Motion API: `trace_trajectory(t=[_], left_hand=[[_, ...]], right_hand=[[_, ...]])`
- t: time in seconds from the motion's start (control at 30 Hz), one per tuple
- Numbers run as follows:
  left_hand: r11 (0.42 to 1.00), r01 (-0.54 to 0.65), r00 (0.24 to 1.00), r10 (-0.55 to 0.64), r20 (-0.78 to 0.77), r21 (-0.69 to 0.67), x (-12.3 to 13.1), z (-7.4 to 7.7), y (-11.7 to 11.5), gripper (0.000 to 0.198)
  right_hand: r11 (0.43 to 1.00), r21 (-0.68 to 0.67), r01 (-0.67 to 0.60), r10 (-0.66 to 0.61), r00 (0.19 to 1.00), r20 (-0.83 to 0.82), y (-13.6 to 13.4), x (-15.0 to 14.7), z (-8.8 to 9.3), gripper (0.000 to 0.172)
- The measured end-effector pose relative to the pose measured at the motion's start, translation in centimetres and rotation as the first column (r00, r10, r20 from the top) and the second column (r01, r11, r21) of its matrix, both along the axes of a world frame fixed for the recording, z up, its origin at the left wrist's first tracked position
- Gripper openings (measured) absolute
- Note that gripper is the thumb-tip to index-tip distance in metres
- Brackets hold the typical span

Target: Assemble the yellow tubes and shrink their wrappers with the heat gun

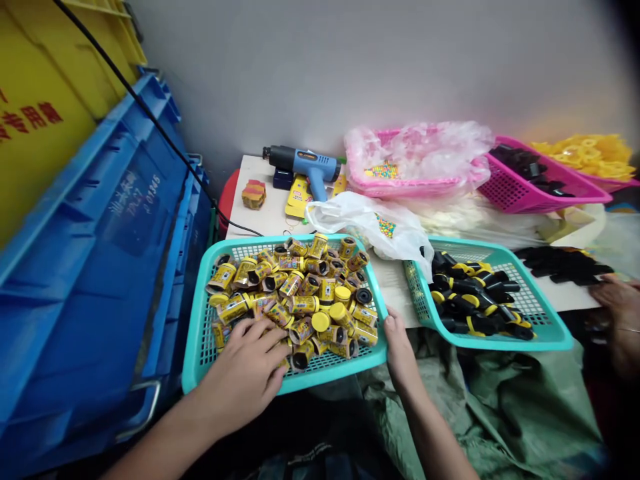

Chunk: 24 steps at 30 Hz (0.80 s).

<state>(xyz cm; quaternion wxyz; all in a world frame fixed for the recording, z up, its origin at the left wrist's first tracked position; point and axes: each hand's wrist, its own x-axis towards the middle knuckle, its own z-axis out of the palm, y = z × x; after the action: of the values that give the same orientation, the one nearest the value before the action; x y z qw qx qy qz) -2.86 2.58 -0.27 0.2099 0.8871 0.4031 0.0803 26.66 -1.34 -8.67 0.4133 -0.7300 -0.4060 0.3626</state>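
A turquoise plastic basket [200, 360] sits in front of me, heaped with small yellow-and-black cylinders [304, 305] in printed wrapping. Some of them have yellow lids. My left hand [256, 357] lies palm down on the near-left part of the heap, fingers loosely spread. I cannot see anything held beneath it. At the basket's right end, my right hand [397, 343] grips the rim, thumb on top and the other fingers mostly hidden below.
On the right, a second turquoise basket [560, 333] holds black-and-yellow parts. Behind are a blue heat gun [313, 163], a plastic bag [345, 213] of coloured beads, and pink baskets [525, 190]. Blue crates [90, 267] crowd the left. Another person's hand [620, 300] appears at far right.
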Motion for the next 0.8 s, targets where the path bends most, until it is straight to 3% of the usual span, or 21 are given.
trace_trajectory(t=[0.1, 0.23, 0.3, 0.4, 0.47, 0.63, 0.73, 0.8], left_hand=[[0.997, -0.043, 0.995, 0.037, 0.088, 0.069, 2.2, 0.4, -0.5, 0.022], [0.973, 0.173, 0.978, -0.188, 0.091, 0.155, 7.0, -1.3, -0.1, 0.027], [0.961, 0.231, 0.968, -0.243, 0.062, 0.152, 7.9, -2.1, 0.3, 0.025], [0.977, 0.183, 0.981, -0.188, 0.04, 0.11, 6.5, -2.5, 0.4, 0.013], [0.982, 0.164, 0.984, -0.169, 0.049, 0.095, 4.5, -2.3, 0.2, 0.018], [0.964, 0.176, 0.984, -0.179, -0.003, 0.201, 0.9, -2.4, -0.3, 0.021], [0.952, 0.174, 0.984, -0.177, -0.012, 0.253, 1.0, -2.4, -0.3, 0.013], [0.945, 0.175, 0.984, -0.178, -0.015, 0.278, 1.6, -2.0, 0.0, 0.01]], right_hand=[[1.0, 0.0, -0.01, 0.01, 1.0, 0.016, 0.2, -0.3, 0.7, 0.056], [0.998, 0.048, -0.029, 0.029, 1.0, 0.007, 0.3, -0.4, 1.0, 0.057], [0.998, 0.062, -0.033, 0.034, 0.999, -0.022, 0.2, -0.5, 0.9, 0.058], [0.997, 0.08, -0.018, 0.024, 0.997, -0.07, 0.0, -1.0, 0.5, 0.057], [0.996, 0.092, -0.021, 0.029, 0.996, -0.088, -0.1, -1.4, 0.4, 0.056], [0.988, 0.095, -0.119, 0.131, 0.984, -0.123, 0.1, -2.1, 0.6, 0.05], [0.983, 0.146, -0.109, 0.087, 0.986, 0.144, 1.4, -1.8, 1.5, 0.049], [0.961, 0.212, -0.178, 0.077, 0.908, 0.413, 2.8, -1.8, 2.6, 0.05]])
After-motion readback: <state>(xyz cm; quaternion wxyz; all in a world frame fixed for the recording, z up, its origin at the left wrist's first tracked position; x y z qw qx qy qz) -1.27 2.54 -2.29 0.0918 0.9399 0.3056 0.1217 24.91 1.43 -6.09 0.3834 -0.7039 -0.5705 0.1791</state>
